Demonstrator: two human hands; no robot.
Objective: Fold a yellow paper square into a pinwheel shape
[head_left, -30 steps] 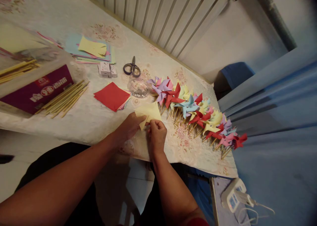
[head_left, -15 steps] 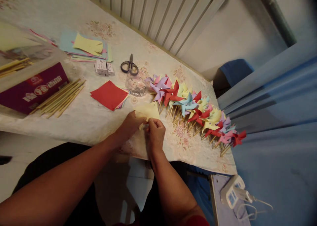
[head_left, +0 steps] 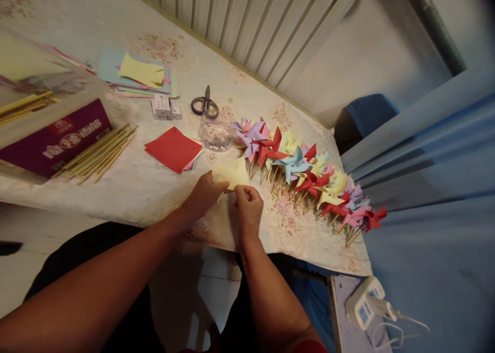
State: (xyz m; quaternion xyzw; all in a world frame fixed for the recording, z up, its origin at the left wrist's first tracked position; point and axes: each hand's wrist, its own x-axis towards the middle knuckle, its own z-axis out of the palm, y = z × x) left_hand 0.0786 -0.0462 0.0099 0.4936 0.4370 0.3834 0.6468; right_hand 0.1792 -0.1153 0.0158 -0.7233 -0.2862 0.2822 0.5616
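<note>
A pale yellow paper point(head_left: 233, 171) is held between my two hands over the front part of the table. My left hand point(head_left: 207, 190) pinches its left side with the thumb on top. At its lower right edge are the closed fingers of my right hand point(head_left: 248, 204). A red stack of square papers point(head_left: 174, 149) lies to the left of the hands. Behind them sits a clear container of small metal pieces point(head_left: 217, 138). Colourful paper pinwheels on sticks point(head_left: 294, 162) stand in a long row to the right.
Black scissors point(head_left: 204, 105), small boxes point(head_left: 161, 107) and coloured paper sheets point(head_left: 143, 74) lie farther back. Wooden sticks point(head_left: 98, 154) rest by a purple-labelled box point(head_left: 58, 139) at left. A white power strip point(head_left: 365, 304) is at lower right.
My right hand has shifted slightly right along the yellow paper's lower edge. The whole view has moved a little. My left hand keeps its hold.
</note>
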